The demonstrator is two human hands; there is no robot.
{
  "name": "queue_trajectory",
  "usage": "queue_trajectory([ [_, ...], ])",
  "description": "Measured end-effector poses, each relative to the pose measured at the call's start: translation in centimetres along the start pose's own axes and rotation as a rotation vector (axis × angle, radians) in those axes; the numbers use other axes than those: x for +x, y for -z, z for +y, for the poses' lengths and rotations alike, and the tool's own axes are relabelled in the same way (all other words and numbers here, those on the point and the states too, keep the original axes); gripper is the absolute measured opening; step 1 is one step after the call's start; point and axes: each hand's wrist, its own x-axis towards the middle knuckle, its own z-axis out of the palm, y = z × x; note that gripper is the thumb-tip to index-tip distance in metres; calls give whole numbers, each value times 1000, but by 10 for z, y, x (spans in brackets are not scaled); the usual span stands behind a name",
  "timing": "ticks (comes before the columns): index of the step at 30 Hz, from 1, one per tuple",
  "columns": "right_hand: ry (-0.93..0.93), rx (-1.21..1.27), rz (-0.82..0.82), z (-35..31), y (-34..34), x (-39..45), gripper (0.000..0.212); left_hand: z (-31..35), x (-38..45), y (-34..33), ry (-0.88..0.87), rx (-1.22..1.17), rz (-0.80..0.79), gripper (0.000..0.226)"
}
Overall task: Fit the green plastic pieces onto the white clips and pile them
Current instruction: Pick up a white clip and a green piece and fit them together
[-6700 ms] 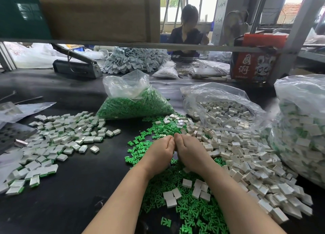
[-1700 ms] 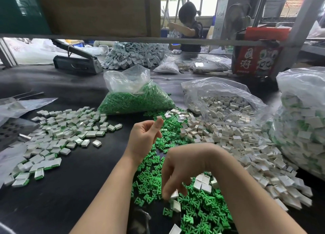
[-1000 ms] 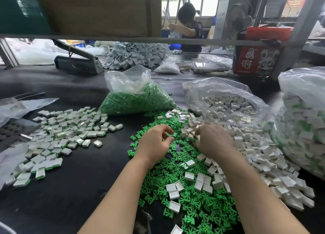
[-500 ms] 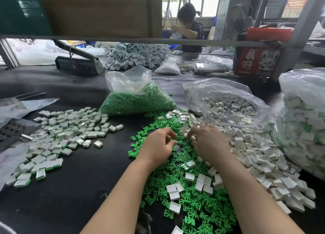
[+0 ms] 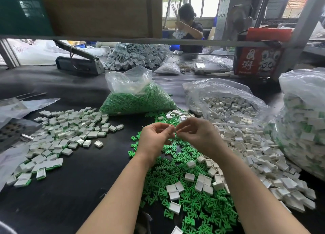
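Note:
My left hand (image 5: 154,137) and my right hand (image 5: 199,135) are raised a little above the black table, their fingertips meeting in a pinch. The small parts between them are mostly hidden by the fingers. Below the hands lies a loose spread of green plastic pieces (image 5: 186,200) with a few white clips on top. A wide heap of white clips (image 5: 249,145) lies to the right. The pile of fitted white-and-green pieces (image 5: 66,133) lies on the left of the table.
An open bag of green pieces (image 5: 139,101) and an open bag of white clips (image 5: 226,107) stand behind the hands. A large full bag (image 5: 304,124) stands at the right edge. Further back are a black tool (image 5: 79,64), a red box (image 5: 258,61) and another person (image 5: 190,28).
Both hands have lifted off the heaps, the left from the green pieces and the right from the white clips, and have come together with fingertips touching.

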Motion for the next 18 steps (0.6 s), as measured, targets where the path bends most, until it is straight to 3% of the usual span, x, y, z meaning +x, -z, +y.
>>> queue_trajectory([
  [7, -3, -486, -283, 3, -17, -3, 26, 4, 0, 4, -126, -23, 60, 4],
  [13, -53, -563, -243, 5, -18, 1, 16, 8, -2, 3, -152, -93, 29, 16],
  [18, -34, -553, -265, 2, -21, 0, 35, 7, -2, 3, -147, -71, 28, 15],
])
